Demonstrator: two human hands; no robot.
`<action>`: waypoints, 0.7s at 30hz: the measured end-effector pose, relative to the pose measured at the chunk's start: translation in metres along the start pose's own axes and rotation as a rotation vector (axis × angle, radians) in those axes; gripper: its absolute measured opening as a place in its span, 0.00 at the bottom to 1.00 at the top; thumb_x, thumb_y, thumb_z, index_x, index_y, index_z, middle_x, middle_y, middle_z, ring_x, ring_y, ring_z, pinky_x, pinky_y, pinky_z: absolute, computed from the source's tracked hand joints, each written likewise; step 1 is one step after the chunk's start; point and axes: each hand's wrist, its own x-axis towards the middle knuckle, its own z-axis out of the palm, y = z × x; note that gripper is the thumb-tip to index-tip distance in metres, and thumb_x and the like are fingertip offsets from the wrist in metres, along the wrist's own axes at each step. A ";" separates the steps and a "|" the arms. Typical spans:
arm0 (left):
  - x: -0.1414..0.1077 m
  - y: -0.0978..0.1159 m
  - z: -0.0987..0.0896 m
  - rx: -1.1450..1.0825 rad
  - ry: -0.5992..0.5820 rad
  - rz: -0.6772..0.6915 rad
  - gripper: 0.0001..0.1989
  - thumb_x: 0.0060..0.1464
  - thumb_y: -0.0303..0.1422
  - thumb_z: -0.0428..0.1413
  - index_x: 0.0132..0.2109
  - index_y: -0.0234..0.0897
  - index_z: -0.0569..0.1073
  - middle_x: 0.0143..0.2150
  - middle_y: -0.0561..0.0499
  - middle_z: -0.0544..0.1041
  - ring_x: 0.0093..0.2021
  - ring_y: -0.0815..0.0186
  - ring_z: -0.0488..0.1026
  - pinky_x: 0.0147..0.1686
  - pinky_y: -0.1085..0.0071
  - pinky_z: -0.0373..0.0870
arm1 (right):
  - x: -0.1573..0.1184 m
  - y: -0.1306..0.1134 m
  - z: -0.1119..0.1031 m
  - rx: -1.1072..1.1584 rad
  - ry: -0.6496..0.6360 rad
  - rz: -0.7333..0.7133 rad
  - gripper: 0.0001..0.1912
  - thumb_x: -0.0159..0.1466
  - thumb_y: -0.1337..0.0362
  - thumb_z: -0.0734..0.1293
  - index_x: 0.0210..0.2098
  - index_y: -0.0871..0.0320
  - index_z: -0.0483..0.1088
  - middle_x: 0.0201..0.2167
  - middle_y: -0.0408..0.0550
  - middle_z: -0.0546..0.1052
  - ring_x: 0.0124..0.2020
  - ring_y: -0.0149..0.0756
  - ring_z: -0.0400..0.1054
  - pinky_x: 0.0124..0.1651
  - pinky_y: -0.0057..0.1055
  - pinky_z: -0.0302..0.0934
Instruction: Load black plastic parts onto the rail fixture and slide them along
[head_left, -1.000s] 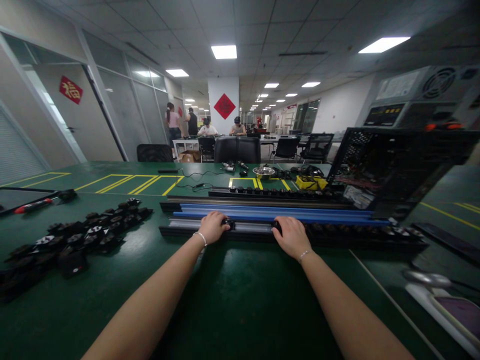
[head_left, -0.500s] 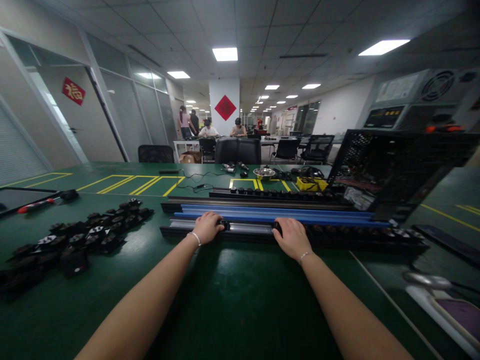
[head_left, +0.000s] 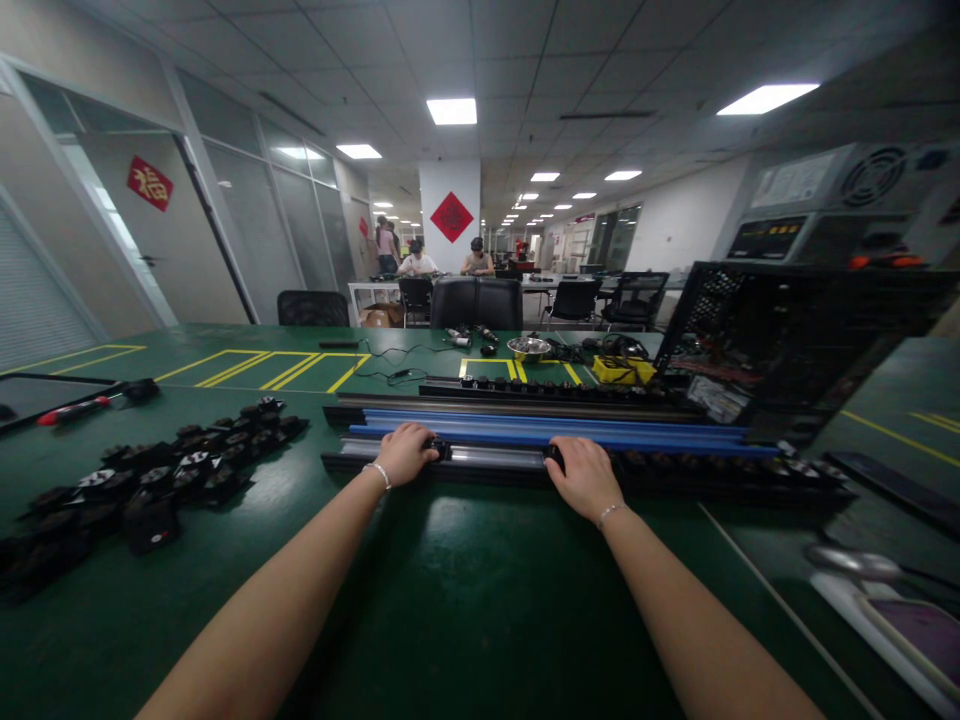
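Observation:
A long black rail (head_left: 495, 457) with a silvery channel lies across the table in front of me. My left hand (head_left: 406, 452) is closed at its left part, thumb and fingers against a small black block (head_left: 442, 450) in the channel. Further right, my right hand (head_left: 585, 470) curls over the rail with its thumb against another black block (head_left: 553, 457), mostly covered by the fingers. A stretch of bare channel shows between the two hands. To the right of my right hand, a row of similar dark blocks (head_left: 697, 468) fills the rail.
Directly behind the rail lies a blue strip (head_left: 487, 428). Many loose black blocks (head_left: 187, 470) are heaped at left, near a red-handled tool (head_left: 75, 410). An open computer case (head_left: 810, 350) stands at right. Farther back are a metal bowl (head_left: 529, 347) and a yellow item (head_left: 622, 369).
My left hand has shifted slightly left along the rail, and the block by its thumb sits a little farther left. My right hand stays in place.

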 end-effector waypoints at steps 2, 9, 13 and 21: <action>0.000 -0.003 0.000 0.000 0.001 -0.004 0.15 0.52 0.38 0.51 0.47 0.45 0.69 0.53 0.50 0.68 0.58 0.60 0.57 0.53 0.59 0.56 | 0.000 0.000 0.000 -0.001 0.002 0.001 0.17 0.60 0.59 0.57 0.45 0.58 0.65 0.43 0.50 0.72 0.47 0.42 0.60 0.52 0.40 0.49; -0.001 -0.013 -0.002 -0.002 0.002 -0.017 0.16 0.52 0.38 0.51 0.48 0.45 0.68 0.54 0.49 0.68 0.58 0.59 0.57 0.54 0.57 0.55 | 0.000 0.000 0.000 -0.004 -0.004 0.007 0.17 0.61 0.59 0.56 0.46 0.58 0.65 0.44 0.50 0.72 0.47 0.41 0.60 0.52 0.39 0.49; -0.002 -0.017 -0.004 -0.008 -0.001 -0.022 0.15 0.52 0.37 0.51 0.48 0.46 0.68 0.53 0.50 0.68 0.59 0.59 0.56 0.54 0.57 0.55 | 0.001 0.000 0.000 -0.009 -0.012 0.008 0.17 0.61 0.59 0.56 0.46 0.58 0.65 0.44 0.50 0.72 0.47 0.41 0.60 0.52 0.39 0.48; -0.004 -0.028 -0.004 -0.020 0.004 -0.022 0.17 0.52 0.37 0.51 0.49 0.40 0.69 0.54 0.47 0.68 0.58 0.59 0.58 0.55 0.60 0.55 | 0.000 0.000 0.000 -0.015 -0.003 -0.001 0.16 0.60 0.59 0.56 0.45 0.58 0.65 0.43 0.50 0.72 0.47 0.41 0.60 0.51 0.39 0.48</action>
